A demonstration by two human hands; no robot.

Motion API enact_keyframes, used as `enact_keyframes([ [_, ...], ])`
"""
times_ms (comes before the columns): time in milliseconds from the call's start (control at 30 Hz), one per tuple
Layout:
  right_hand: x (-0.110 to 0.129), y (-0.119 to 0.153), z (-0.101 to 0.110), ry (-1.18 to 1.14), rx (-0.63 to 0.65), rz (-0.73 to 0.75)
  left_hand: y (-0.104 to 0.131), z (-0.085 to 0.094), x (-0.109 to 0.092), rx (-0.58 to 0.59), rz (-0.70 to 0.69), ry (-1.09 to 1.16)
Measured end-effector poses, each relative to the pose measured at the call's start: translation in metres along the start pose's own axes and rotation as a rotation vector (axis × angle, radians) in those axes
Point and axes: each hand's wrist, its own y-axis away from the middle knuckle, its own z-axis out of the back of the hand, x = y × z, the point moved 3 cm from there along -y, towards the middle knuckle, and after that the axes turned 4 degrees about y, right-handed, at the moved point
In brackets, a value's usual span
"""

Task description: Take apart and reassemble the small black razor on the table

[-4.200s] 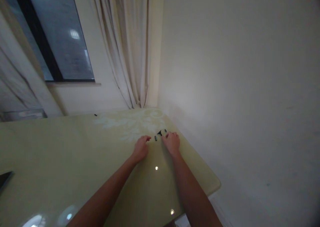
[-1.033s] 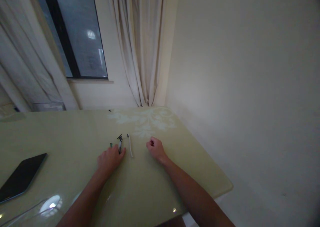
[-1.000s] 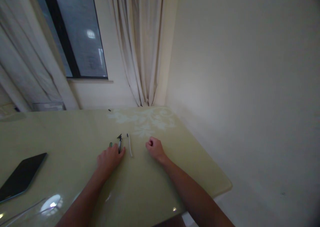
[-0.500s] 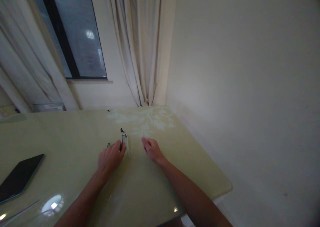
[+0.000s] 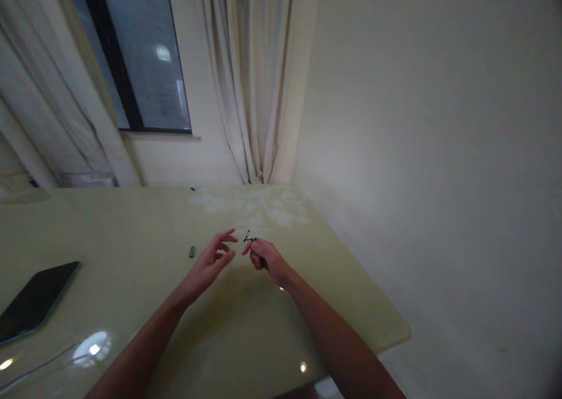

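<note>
Between the fingertips of my right hand is a small dark, thin object, which sticks out toward the upper left; its exact kind is too small to tell. My left hand is just to the left of it, fingers spread and holding nothing. Both hands are over the pale green glossy table. A small dark rectangular piece lies on the tabletop left of my left hand.
A black tablet-like slab lies at the left, with a thin cable nearer the front. Near the back edge is a tiny dark piece. Curtains and a window stand behind; a wall borders the right.
The small dark object has passed from my left hand to my right hand. My left hand has opened and moved slightly right, uncovering more of the rectangular piece. The view has shifted a little.
</note>
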Motion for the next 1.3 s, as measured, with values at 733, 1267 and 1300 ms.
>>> enact_keyframes([
  [733,0.003,0.015,-0.021,-0.222,0.346,-0.208,0.012,-0.022,0.012,0.218,0.162,0.683],
  [1267,0.003,0.013,-0.017,-0.255,0.249,-0.146,0.007,-0.017,0.022,0.067,0.207,0.785],
  [1300,0.003,0.012,-0.015,-0.261,0.227,-0.137,0.006,-0.015,0.023,0.047,0.194,0.752],
])
